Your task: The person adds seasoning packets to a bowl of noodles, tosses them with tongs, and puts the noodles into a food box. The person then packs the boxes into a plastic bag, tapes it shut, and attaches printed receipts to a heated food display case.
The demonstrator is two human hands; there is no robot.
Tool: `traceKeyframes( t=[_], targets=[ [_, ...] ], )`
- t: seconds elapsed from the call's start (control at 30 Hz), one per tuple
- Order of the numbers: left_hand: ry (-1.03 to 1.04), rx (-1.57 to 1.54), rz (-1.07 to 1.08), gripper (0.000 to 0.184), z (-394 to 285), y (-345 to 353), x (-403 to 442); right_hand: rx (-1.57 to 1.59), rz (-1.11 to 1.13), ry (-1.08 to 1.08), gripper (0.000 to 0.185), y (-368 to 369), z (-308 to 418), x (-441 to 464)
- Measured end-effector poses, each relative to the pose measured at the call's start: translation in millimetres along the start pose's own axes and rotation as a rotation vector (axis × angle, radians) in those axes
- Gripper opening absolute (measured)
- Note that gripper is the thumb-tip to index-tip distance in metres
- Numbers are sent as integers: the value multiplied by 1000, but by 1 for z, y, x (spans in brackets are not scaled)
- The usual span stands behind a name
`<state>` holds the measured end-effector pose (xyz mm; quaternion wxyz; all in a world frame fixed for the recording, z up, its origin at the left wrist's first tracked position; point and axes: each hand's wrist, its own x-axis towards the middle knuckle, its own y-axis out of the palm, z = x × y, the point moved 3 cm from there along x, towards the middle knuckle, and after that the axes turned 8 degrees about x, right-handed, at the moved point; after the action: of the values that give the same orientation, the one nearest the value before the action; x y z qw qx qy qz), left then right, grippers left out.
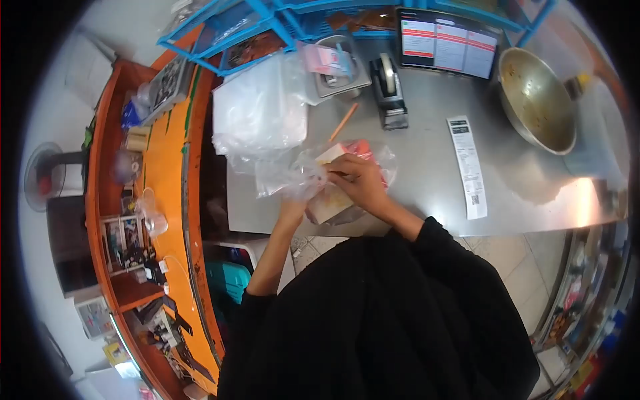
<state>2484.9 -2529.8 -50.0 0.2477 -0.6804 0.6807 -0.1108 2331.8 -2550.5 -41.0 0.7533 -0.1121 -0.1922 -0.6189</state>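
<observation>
A clear plastic bag [283, 179] lies near the table's front edge, its loose top gathered toward the left. Inside it sit a pale box [331, 204] and something red [361, 149]. My right hand [358, 179] is over the bag, fingers pinched together on the gathered plastic. My left hand [297, 202] is closed around the bag's gathered part from the left; the plastic partly covers its fingers. An orange pencil-like stick [344, 122] lies just beyond the bag.
On the steel table [427, 160] are a stack of clear bags [260, 107], a tape dispenser [389, 93], a metal container [340, 83], a printed receipt [469, 167] and a metal bowl [537, 100]. A tablet [448, 43] and blue baskets [227, 33] stand behind. Orange shelving [167, 200] borders the left.
</observation>
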Motion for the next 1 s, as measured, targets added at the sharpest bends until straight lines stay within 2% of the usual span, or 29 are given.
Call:
traceKeyframes(
  t=[0.07, 0.13, 0.2, 0.27, 0.3, 0.37, 0.57, 0.63, 0.73, 0.9, 1.0],
  targets=[
    [-77, -89, 5, 27, -8, 1, -1, -27, 25, 23, 16, 0, -1, 1],
    [-128, -176, 30, 27, -9, 2, 0, 308, -49, 349, 16, 1, -7, -1],
    [-77, -238, 43, 28, -3, 2, 2, 333, -83, 378, 14, -1, -8, -2],
    [-28, -305, 64, 30, 1, 4, 4, 273, -143, 303, 11, -2, -18, -6],
    [-83, -357, 83, 30, 3, 4, 5, 272, -144, 303, 11, -2, -17, -6],
    [-140, -407, 103, 30, 2, 3, 7, -38, -123, 143, 9, -1, -9, -4],
    [-227, -401, 166, 30, -2, 2, 10, -254, -104, -45, 10, 1, -10, -6],
    [-149, -428, 127, 32, 0, 3, 11, -239, -114, -36, 10, 0, -12, -7],
    [-138, -432, 113, 32, 2, 3, 11, -224, -115, -19, 10, 0, -13, -7],
    [-192, -393, 102, 32, -2, 2, 7, -185, -113, 16, 9, -1, -13, -8],
    [-205, -397, 80, 33, -2, 3, 7, -187, -93, -45, 8, -1, -9, -7]
  ],
)
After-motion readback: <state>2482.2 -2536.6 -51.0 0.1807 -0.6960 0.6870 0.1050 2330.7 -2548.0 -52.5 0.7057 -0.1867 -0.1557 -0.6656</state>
